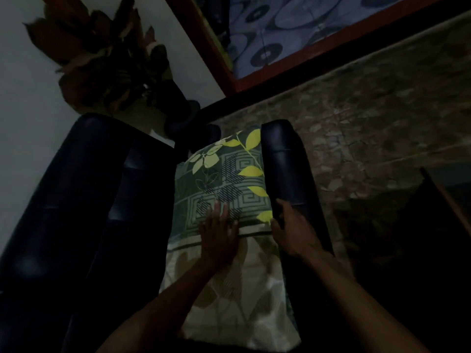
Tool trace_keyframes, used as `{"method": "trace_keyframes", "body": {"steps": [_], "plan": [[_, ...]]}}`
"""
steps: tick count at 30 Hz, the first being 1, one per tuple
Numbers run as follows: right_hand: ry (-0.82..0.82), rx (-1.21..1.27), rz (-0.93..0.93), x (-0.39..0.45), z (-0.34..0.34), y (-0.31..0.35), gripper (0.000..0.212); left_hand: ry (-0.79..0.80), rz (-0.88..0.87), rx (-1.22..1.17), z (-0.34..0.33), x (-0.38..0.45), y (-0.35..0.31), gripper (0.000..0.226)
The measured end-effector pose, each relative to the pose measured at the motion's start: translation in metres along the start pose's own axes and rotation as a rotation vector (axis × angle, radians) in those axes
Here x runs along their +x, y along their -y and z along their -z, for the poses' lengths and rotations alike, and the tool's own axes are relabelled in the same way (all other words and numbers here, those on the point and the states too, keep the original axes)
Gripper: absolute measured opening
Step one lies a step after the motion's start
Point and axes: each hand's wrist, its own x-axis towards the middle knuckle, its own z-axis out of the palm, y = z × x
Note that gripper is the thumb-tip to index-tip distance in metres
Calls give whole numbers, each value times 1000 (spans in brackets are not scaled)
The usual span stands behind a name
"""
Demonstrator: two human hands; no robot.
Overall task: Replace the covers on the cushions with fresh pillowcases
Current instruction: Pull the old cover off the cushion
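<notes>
The left hand (219, 233) lies flat with straight fingers on the leaf-print cushion (226, 179). The right hand (293, 230) curls at the cushion's right edge, but it is too dark to tell if it holds the cloth. The cushion sits in the black armchair (84, 200), against its right armrest (288, 161). A pale pillowcase (244, 301) lies just below the cushion. One hard push could make the cushion slide or bunch up.

I see the cushion (226, 179) wedged tight between the armchair's backrest (137, 200) and armrest (288, 169), leaving only its top face open.
</notes>
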Motion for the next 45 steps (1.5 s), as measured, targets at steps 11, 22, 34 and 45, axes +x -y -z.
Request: {"method": "trace_keyframes", "body": {"steps": [11,22,34,45], "plan": [[-328,55,-52,10,-119,-7,79,-162,-96,-97,-33,-1,15,67],[-319,90,-208,14,-118,30,109,120,279,-645,42,38,128,121],[-505,187,44,-22,-58,79,12,262,132,-935,58,39,71,118],[-685,-165,217,-68,16,161,32,174,-254,-1006,118,101,-43,108]]}}
